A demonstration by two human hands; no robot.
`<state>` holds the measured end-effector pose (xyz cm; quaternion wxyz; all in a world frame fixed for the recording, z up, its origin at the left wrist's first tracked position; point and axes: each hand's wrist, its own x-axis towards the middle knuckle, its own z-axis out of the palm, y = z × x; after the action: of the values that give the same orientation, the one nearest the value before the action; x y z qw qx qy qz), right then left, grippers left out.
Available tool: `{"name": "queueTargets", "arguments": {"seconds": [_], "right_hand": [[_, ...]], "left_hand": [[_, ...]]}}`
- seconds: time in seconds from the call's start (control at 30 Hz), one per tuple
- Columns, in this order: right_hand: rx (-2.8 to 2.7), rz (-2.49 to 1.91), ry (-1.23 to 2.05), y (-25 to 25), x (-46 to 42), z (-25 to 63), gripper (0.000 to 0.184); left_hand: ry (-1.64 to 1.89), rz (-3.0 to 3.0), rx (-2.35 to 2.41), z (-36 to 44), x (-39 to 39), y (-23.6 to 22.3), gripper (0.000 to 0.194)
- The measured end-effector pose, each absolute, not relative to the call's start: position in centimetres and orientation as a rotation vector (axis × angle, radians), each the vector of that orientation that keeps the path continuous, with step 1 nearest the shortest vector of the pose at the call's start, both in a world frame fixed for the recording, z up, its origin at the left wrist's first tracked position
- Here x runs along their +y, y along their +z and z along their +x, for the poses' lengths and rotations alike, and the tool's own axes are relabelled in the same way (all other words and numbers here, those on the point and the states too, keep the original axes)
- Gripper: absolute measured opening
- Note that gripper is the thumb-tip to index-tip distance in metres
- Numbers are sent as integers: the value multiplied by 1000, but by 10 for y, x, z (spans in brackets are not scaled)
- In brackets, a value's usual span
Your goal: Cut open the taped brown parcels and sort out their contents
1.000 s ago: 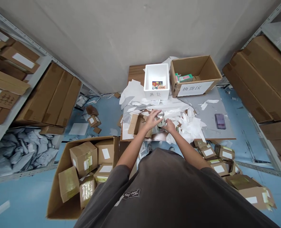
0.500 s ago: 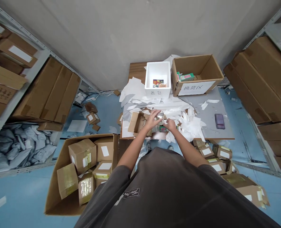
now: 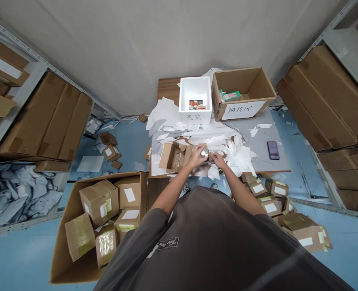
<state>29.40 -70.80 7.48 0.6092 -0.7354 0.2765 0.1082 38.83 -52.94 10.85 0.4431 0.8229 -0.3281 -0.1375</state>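
Note:
My left hand (image 3: 196, 156) is closed around a shiny, round silvery object (image 3: 205, 152) above the front of the table. Just to its right, my right hand (image 3: 218, 160) has its fingers pinched together near the object's lower side; what they hold is too small to tell. An opened small cardboard box (image 3: 168, 155) lies left of my left hand. Crumpled white paper (image 3: 240, 158) is heaped beside my right hand.
Behind my hands stand a white foam box (image 3: 194, 118) and a labelled cardboard carton (image 3: 245, 112), each with small packets inside. A purple item (image 3: 272, 150) lies at the table's right. A large carton of parcels (image 3: 57, 242) stands at my left; more parcels (image 3: 306, 230) sit at right.
The silvery object has turned in my left hand, and a green and pink patch below it is now out of sight. My right hand stays close beside it. The whole view has shifted slightly.

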Motion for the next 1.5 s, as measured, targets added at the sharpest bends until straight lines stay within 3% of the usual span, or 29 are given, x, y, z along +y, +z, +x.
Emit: {"name": "queueTargets", "arguments": {"seconds": [0.2, 0.4, 0.5, 0.67, 0.77, 1.0, 1.17, 1.37, 1.5], "right_hand": [[637, -1648, 250, 81, -706, 287, 12], [636, -1671, 252, 84, -708, 286, 12], [618, -1712, 277, 82, -709, 287, 14], [629, -1690, 283, 69, -709, 289, 13], [663, -1737, 229, 59, -708, 289, 12], [412, -1917, 160, 46, -695, 290, 48], [419, -1861, 20, 48, -708, 286, 58], [264, -1955, 34, 38, -715, 287, 34], [267, -2034, -61, 22, -707, 291, 23]], "left_hand": [[-258, 2327, -513, 361, -552, 73, 54], [-299, 2199, -432, 353, -529, 53, 73], [-291, 2060, -285, 368, -512, 46, 66], [-702, 1960, -179, 400, -518, 40, 70], [-778, 1937, -187, 403, -530, 38, 72], [-707, 1836, -230, 398, -533, 40, 70], [-688, 1781, -598, 410, -515, 46, 57], [-726, 1896, -844, 419, -505, 45, 40], [-717, 1928, -896, 418, -507, 42, 40]]}}
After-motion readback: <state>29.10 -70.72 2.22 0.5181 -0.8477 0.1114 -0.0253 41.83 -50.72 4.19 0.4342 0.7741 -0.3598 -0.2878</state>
